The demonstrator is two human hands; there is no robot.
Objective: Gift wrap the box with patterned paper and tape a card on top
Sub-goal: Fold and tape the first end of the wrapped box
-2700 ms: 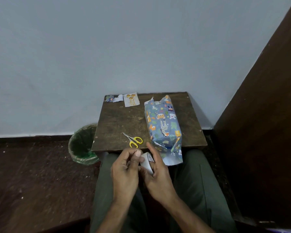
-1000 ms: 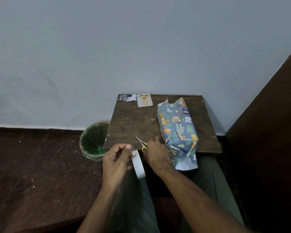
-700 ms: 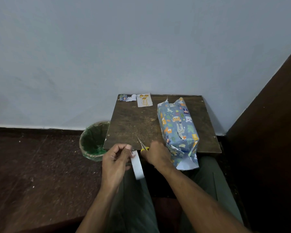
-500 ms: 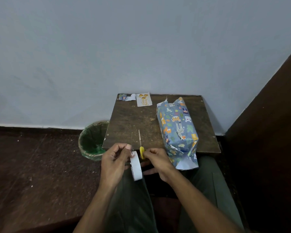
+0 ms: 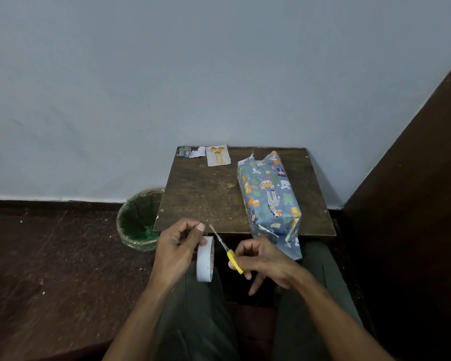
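Observation:
The box point(image 5: 268, 196), wrapped in blue animal-print paper, lies lengthwise on the right side of the small brown table point(image 5: 206, 194), its near paper end hanging open over the table's front edge. A white card point(image 5: 218, 155) with gold print lies at the table's back edge. My left hand point(image 5: 176, 252) holds a white tape roll point(image 5: 205, 259) in front of the table, thumb and forefinger pinching near its top. My right hand point(image 5: 264, 263) grips yellow-handled scissors point(image 5: 225, 248), blades pointing up-left toward the tape.
A paper scrap point(image 5: 190, 151) lies at the table's back left corner. A green-lined bin point(image 5: 138, 220) stands on the floor left of the table. A dark wooden panel point(image 5: 414, 204) rises on the right. My legs are under the hands.
My right hand reached to the table, picked up the scissors and brought them back beside the tape roll. My left hand kept hold of the roll.

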